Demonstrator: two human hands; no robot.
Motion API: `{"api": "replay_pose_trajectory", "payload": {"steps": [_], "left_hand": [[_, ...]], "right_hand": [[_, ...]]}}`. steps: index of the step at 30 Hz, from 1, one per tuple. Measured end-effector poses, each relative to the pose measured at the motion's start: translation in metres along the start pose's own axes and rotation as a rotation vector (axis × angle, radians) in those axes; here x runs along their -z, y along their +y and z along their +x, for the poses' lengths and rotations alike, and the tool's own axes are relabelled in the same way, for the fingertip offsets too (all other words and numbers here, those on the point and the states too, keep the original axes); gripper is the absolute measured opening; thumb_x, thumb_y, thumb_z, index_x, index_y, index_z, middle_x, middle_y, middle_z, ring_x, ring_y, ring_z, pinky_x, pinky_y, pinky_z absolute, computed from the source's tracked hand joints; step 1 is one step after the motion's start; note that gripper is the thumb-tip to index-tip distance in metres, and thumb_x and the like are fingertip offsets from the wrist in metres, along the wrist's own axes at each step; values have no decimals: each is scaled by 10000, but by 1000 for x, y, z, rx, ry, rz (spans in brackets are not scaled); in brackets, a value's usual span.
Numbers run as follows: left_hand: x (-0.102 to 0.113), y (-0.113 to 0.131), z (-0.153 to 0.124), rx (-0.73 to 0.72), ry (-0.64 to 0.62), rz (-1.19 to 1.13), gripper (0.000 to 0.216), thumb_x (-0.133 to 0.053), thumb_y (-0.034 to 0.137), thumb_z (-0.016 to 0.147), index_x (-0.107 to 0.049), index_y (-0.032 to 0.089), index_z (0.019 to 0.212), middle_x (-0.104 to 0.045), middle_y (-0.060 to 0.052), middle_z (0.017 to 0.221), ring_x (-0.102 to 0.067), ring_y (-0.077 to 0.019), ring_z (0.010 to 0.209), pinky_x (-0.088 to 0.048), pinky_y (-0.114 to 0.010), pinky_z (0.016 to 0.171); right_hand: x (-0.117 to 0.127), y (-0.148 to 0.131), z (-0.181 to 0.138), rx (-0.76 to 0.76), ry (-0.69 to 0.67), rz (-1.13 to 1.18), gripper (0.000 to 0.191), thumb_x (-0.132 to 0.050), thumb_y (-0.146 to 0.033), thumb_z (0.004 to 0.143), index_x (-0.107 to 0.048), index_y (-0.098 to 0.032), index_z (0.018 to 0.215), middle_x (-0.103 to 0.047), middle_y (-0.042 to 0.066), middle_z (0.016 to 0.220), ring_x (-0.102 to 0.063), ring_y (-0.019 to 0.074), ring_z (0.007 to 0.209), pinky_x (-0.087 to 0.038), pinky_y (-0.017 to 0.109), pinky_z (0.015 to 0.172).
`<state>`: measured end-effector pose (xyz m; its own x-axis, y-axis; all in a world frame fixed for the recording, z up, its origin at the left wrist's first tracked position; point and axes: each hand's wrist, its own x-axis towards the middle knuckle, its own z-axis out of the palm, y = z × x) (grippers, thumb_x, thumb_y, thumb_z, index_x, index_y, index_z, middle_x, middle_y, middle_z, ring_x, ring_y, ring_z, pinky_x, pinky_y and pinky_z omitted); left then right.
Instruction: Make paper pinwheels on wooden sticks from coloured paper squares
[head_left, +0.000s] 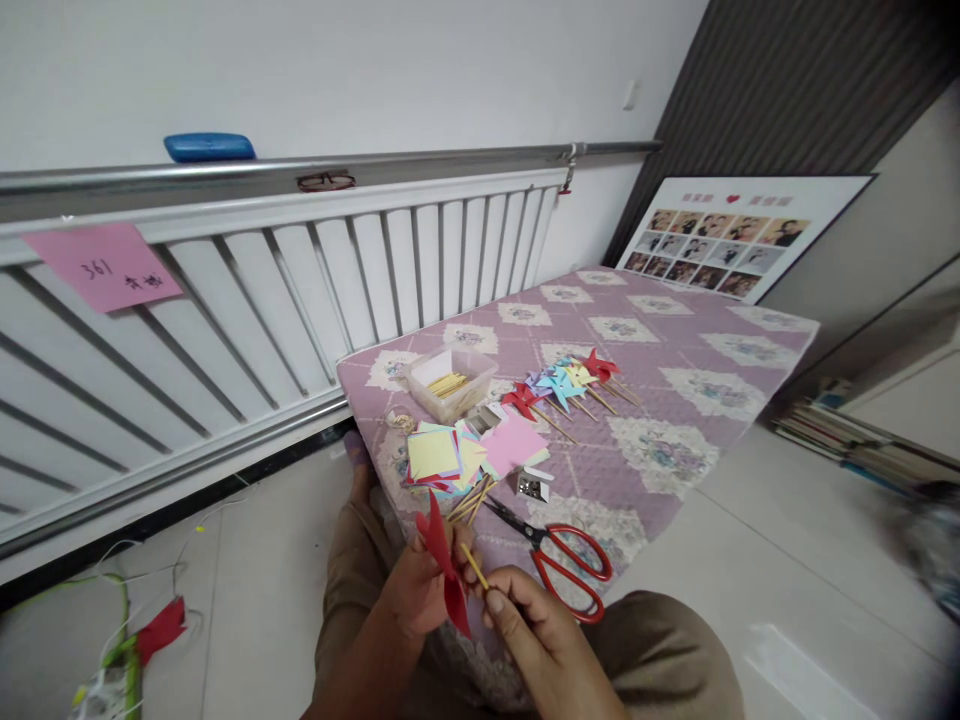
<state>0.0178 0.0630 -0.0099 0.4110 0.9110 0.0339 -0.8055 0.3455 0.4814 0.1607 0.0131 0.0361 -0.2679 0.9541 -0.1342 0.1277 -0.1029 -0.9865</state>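
My left hand (420, 590) is closed on a red paper pinwheel (442, 565), seen almost edge-on above my lap. Between the fingers of my right hand (536, 635) is a thin wooden stick (474, 566), its upper end close to the pinwheel. Whether the stick touches the paper I cannot tell. Just beyond my hands lie red-handled scissors (551, 550), more sticks (475, 498) and a small box of metal pins (532, 486). Stacked coloured paper squares (435, 455) and a pink sheet (514, 442) are behind these.
Several finished pinwheels (562, 382) rest on the patterned tablecloth (667, 450) beside a plastic tub (450, 385) of sticks. A white radiator (420, 260) runs along the wall at the table's far left side. Cables and a red scrap (161, 630) are on the floor.
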Motion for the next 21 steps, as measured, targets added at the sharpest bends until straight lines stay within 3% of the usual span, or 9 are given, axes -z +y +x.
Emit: {"api": "replay_pose_trajectory", "payload": {"steps": [7, 14, 21], "left_hand": [[-2, -6, 6, 32, -22, -18, 314, -823, 365, 613, -578, 170, 620, -485, 38, 599, -416, -67, 503, -332, -229, 510], [-7, -11, 9, -30, -4, -40, 311, -787, 328, 673, -526, 177, 600, -412, 51, 562, -356, -62, 477, -295, -210, 467], [-10, -14, 11, 37, -11, -66, 380, -789, 342, 666, -458, 175, 586, -381, 54, 575, -357, -60, 486, -278, -192, 453]], "right_hand": [[-2, -6, -2, -120, -17, 146, 321, -506, -530, 857, -515, -217, 784, -429, -72, 588, -340, 79, 465, -295, 201, 443], [-2, -15, -5, -197, 10, 175, 368, -544, -580, 806, -528, -214, 784, -461, -88, 547, -306, 49, 397, -240, 177, 388], [-3, -8, -5, -237, 18, 240, 433, -545, -639, 787, -515, -207, 781, -478, -94, 535, -304, 34, 371, -245, 149, 357]]}}
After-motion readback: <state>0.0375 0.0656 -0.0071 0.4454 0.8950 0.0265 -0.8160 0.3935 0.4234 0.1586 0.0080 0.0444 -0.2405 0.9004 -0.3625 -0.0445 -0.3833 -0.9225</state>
